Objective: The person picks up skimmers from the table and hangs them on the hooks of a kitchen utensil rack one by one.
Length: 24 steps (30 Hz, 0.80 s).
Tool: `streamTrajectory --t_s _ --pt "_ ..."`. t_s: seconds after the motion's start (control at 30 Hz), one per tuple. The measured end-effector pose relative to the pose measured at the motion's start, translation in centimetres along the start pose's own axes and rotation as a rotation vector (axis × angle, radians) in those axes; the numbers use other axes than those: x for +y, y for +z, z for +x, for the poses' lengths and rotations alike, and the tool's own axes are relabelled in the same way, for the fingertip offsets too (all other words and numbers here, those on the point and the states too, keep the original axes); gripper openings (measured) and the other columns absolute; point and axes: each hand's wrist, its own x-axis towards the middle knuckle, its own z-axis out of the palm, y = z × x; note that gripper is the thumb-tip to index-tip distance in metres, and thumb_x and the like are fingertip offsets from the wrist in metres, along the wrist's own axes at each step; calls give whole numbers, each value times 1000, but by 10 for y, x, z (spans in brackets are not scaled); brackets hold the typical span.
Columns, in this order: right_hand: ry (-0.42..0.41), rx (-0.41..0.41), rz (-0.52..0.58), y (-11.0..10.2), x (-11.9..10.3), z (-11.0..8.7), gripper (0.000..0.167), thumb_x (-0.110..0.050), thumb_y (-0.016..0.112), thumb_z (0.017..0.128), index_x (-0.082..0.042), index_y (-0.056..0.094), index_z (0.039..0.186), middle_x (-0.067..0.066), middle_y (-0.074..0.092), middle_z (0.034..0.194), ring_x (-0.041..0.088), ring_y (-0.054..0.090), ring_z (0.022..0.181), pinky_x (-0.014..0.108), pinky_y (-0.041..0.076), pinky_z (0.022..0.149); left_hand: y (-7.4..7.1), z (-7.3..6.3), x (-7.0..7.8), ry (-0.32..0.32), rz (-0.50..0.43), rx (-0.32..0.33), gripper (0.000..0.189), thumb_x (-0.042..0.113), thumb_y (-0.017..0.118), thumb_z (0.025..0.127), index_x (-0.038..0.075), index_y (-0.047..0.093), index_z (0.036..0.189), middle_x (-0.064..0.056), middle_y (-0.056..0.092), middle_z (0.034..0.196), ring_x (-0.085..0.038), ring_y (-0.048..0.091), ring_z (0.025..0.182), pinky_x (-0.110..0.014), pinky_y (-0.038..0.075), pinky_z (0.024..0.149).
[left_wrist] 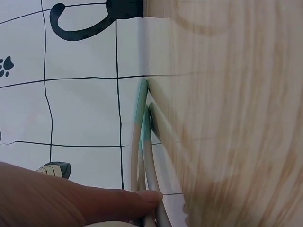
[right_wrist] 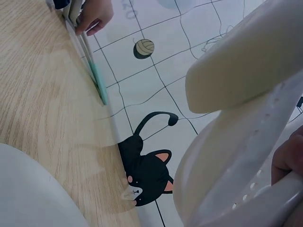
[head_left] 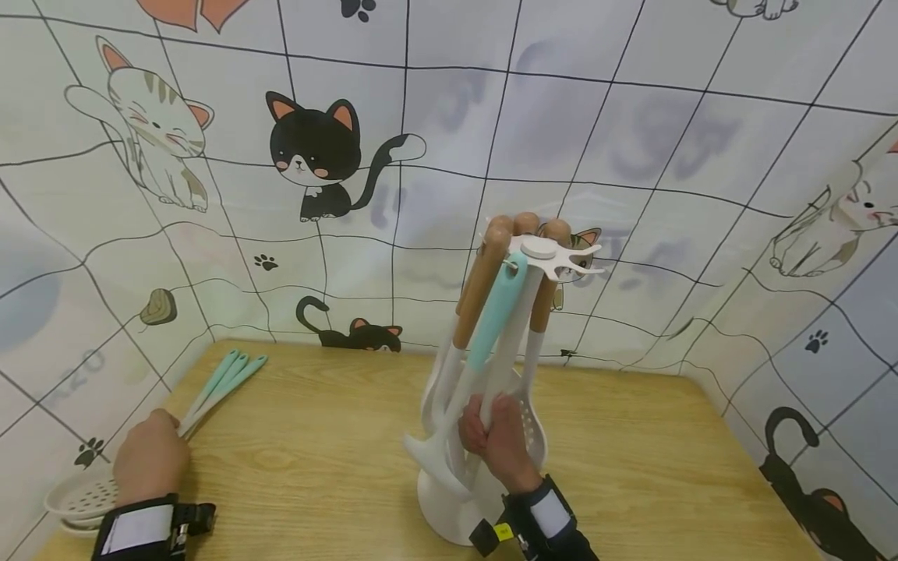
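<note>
Three turquoise-handled utensils (head_left: 219,387) lie along the left edge of the bench (head_left: 316,452), close to the cat-patterned wall (head_left: 456,117). A wide stretch of wood separates them from the loaded utensil rack (head_left: 517,327), and more runs on to the right edge. The left hand (head_left: 150,456), back upward, has its grip pinched on the utensils' shafts; the right hand (head_left: 501,440), held low, has its grip curled around the rack's post
</note>
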Motion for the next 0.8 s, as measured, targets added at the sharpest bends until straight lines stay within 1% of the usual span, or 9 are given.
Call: streamTrajectory --t_s 0.1,0.23,0.37,0.5,0.67,0.8 --pt "6 27 -13 2 0 0 60 -46 20 112 -5 33 70 7 28 57 24 26 46 33 22 38 -2 1 0 -2 -3 -27 23 -7 57 82 -20 61 102 -35 64 81 -46 64 67 -53 49 52" --pt "37 91 -49 6 0 0 61 -50 22 111 -6 33 70 8 27 57 24 26 45 32 22 38 -4 1 0 -8 -9 -54 20 -6 57 83 -18 63 97 -31 64 75 -39 63 62 -50 47 49" --pt "23 151 -144 9 1 0 65 -54 20 109 -4 32 68 8 27 54 23 26 44 30 24 36 -3 1 0 -10 -10 -59 16 -6 56 83 -17 65 93 -28 64 71 -37 62 59 -49 46 48" --pt "8 187 -186 13 3 1 68 -55 18 109 -3 31 68 10 27 53 22 27 42 28 25 35 -3 2 -1 -12 -12 -58 14 -6 55 84 -15 65 89 -26 63 68 -35 61 58 -48 45 47" --pt "-6 228 -210 17 3 2 68 -55 20 109 -3 32 68 10 26 53 21 27 41 28 25 35 -3 1 -1 -22 -12 -60 19 -6 55 83 -16 66 94 -26 65 71 -33 60 58 -46 44 46" --pt "1 293 -232 20 3 3 67 -55 25 109 -1 35 69 11 28 54 19 29 42 27 27 37 -4 1 0 -21 -15 -58 22 -6 54 83 -16 67 98 -29 66 74 -33 61 58 -46 45 46"
